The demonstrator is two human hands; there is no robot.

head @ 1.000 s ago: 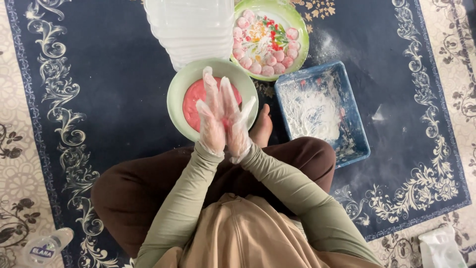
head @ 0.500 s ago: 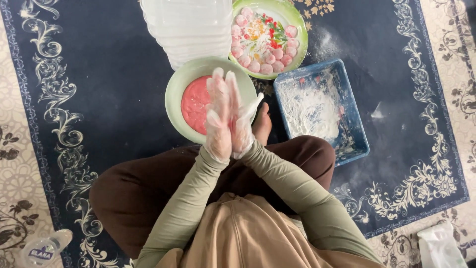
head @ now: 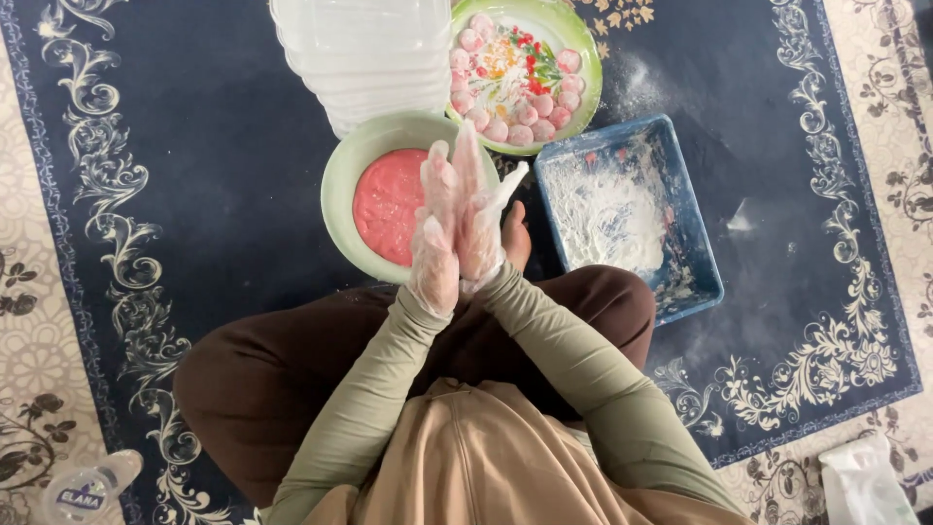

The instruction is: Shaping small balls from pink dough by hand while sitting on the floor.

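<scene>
My left hand (head: 434, 238) and my right hand (head: 486, 219) are pressed flat together, palm to palm, fingers pointing away from me. Both wear loose clear plastic gloves. Anything between the palms is hidden. They hover over the near right edge of a green bowl (head: 335, 190) that holds smooth pink dough (head: 384, 199). Beyond the hands lies a green-rimmed plate (head: 586, 83) with several small pink dough balls (head: 530, 126) around its edge. To the right sits a blue tray (head: 702, 248) dusted with white flour.
I sit cross-legged on a dark blue patterned rug (head: 194, 146), one bare foot (head: 516, 238) beside the bowl. A stack of clear plastic containers (head: 364, 53) stands at the far centre. A small bottle (head: 83, 491) lies near left, a white packet (head: 860, 481) near right.
The pressed hands have slid against each other and drifted slightly right over the bowl's edge. Bowl, plate and tray have not moved.
</scene>
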